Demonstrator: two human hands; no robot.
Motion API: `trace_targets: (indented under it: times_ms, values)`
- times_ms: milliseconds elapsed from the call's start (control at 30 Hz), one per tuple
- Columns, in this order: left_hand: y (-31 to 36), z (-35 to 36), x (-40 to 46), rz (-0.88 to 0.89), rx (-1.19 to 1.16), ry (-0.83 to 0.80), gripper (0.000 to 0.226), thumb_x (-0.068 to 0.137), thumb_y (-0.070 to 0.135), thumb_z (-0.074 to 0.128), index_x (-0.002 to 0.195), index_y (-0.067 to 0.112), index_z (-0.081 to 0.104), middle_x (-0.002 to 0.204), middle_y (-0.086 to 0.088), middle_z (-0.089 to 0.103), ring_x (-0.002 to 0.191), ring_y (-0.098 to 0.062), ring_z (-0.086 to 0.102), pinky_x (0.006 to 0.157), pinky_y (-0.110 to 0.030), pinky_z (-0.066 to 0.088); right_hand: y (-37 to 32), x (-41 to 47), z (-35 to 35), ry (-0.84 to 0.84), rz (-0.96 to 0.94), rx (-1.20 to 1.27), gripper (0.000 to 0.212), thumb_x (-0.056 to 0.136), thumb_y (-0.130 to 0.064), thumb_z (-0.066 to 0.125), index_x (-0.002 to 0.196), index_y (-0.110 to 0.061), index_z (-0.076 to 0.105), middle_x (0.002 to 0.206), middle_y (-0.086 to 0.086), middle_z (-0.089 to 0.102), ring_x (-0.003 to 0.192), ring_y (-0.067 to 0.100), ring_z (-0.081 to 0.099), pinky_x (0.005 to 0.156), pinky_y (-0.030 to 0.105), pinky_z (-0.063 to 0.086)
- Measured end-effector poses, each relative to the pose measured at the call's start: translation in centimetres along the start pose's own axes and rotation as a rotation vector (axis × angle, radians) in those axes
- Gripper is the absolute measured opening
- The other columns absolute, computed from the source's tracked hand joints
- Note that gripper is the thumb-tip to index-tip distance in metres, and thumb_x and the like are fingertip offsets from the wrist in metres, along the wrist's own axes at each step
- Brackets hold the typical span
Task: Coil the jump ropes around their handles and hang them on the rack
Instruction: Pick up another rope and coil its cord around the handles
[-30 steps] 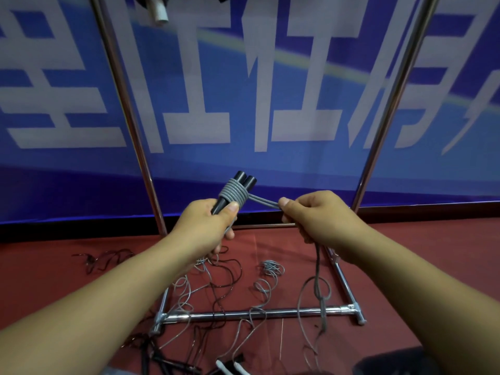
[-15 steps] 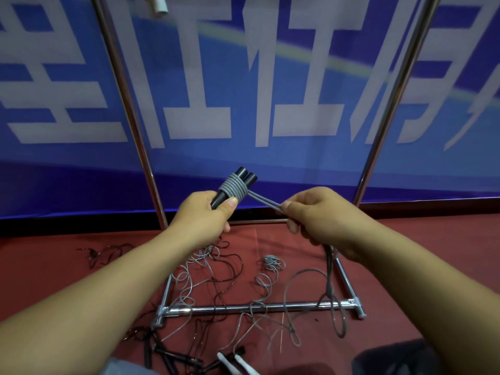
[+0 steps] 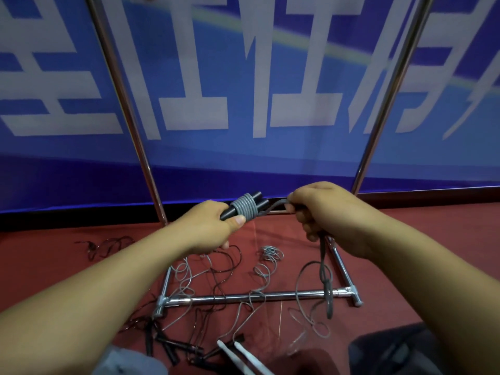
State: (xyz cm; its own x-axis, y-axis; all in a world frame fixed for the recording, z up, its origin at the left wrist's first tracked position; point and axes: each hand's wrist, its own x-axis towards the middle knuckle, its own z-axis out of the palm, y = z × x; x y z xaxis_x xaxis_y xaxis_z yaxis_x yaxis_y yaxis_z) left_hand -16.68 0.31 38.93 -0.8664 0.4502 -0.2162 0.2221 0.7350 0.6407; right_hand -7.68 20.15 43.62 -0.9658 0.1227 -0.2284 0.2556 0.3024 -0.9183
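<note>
Two black jump-rope handles (image 3: 257, 199) are held side by side, with several turns of grey rope (image 3: 245, 208) wound around them. My left hand (image 3: 209, 228) grips the lower part of the handles, thumb against the coil. Just to the right, my right hand (image 3: 322, 209) grips the doubled grey rope where it leaves the coil. The rope's free loop (image 3: 326, 282) hangs from that hand down to the floor. The metal rack stands behind, with its uprights (image 3: 127, 112) and its base bar (image 3: 243, 297).
Several loose grey and black ropes (image 3: 216, 272) lie tangled on the red floor around the rack's base. Black handles (image 3: 165, 345) and white handles (image 3: 238, 355) lie near my feet. A blue banner (image 3: 243, 90) fills the wall behind.
My right hand has moved closer to the handles, bringing the rope round them. The hanging loop has swung and straightened below that hand. The left hand keeps its hold.
</note>
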Motion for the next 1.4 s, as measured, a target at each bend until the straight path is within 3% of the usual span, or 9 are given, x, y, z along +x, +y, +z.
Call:
trace_targets:
  times_ms: [100,233,300,433,533,733,1033,1233,1400]
  values:
    - [0.3,0.4,-0.6,-0.026,-0.019,-0.135,0.024,0.101,0.04,0.052,0.088,0.021,0.057,0.058,0.002,0.063,0.044,-0.014,0.048,0.047,-0.022,0.038,0.1,0.0,-0.1,0.001,-0.012,0.012,0.022,0.093,-0.017,0.052,0.071,-0.014,0.053,0.054,-0.003,0.035,0.047,0.015,0.03,0.053,0.033,0.031]
    - [1.0,0.8,-1.3,-0.035,-0.003,-0.262,0.027,0.102,0.039,0.052,0.09,0.015,0.057,0.056,0.0,0.059,0.039,-0.013,0.045,0.043,-0.019,0.036,0.6,0.0,0.1,0.04,-0.082,-0.113,0.02,0.09,-0.019,0.062,0.08,-0.002,0.065,0.064,0.002,0.043,0.06,0.019,0.041,0.058,0.035,0.038]
    - [1.2,1.0,-1.5,-0.028,0.011,-0.311,0.029,0.101,0.04,0.052,0.088,0.015,0.057,0.055,0.0,0.059,0.037,-0.012,0.045,0.042,-0.02,0.036,0.7,0.1,0.2,0.048,-0.083,-0.126,0.02,0.09,-0.022,0.064,0.077,-0.008,0.067,0.067,0.005,0.045,0.063,0.021,0.042,0.06,0.035,0.04]
    - [1.4,1.1,-1.9,0.007,0.007,-0.36,0.03,0.101,0.04,0.054,0.093,0.012,0.06,0.053,0.0,0.058,0.04,-0.016,0.045,0.045,-0.024,0.037,1.0,0.2,0.2,0.117,-0.126,-0.216,0.025,0.093,-0.027,0.064,0.085,-0.003,0.064,0.064,0.002,0.048,0.057,0.014,0.043,0.057,0.029,0.039]
    - [1.7,1.1,-2.2,0.052,-0.007,-0.388,0.029,0.1,0.039,0.054,0.081,0.017,0.057,0.052,-0.001,0.056,0.048,-0.022,0.044,0.051,-0.031,0.038,1.0,0.1,0.2,0.207,-0.241,-0.405,0.023,0.093,-0.031,0.063,0.079,-0.012,0.065,0.057,-0.008,0.05,0.046,0.004,0.04,0.053,0.025,0.035]
    - [2.3,1.1,-2.7,0.096,-0.011,-0.395,0.029,0.101,0.038,0.053,0.082,0.017,0.055,0.054,-0.003,0.055,0.047,-0.02,0.043,0.05,-0.03,0.037,1.2,0.0,0.8,0.311,-0.405,-0.633,0.02,0.093,-0.033,0.06,0.081,-0.018,0.063,0.072,-0.004,0.064,0.071,0.012,0.059,0.061,0.031,0.043]
    - [2.5,0.9,-2.9,0.07,-0.029,-0.408,0.03,0.101,0.037,0.053,0.081,0.015,0.054,0.048,-0.001,0.052,0.042,-0.019,0.04,0.049,-0.028,0.034,1.5,-0.4,1.3,0.21,-0.591,-0.53,0.014,0.091,-0.026,0.066,0.078,-0.022,0.062,0.067,-0.01,0.061,0.071,0.009,0.057,0.059,0.019,0.04]
    - [2.7,0.7,-3.4,0.096,-0.132,-0.416,0.031,0.103,0.036,0.049,0.088,0.011,0.06,0.047,-0.001,0.048,0.034,-0.013,0.036,0.04,-0.019,0.031,1.8,0.9,0.3,0.338,-0.487,-0.456,0.019,0.092,-0.032,0.065,0.079,-0.019,0.065,0.064,-0.009,0.06,0.064,0.005,0.057,0.059,0.025,0.043]
    - [2.9,0.4,-3.8,0.153,-0.138,-0.412,0.03,0.104,0.034,0.049,0.088,0.01,0.059,0.046,0.0,0.048,0.035,-0.013,0.036,0.039,-0.018,0.03,2.0,1.5,0.3,0.274,-0.395,-0.323,0.024,0.09,-0.035,0.068,0.074,-0.018,0.064,0.057,-0.009,0.057,0.053,0.005,0.051,0.057,0.029,0.045]
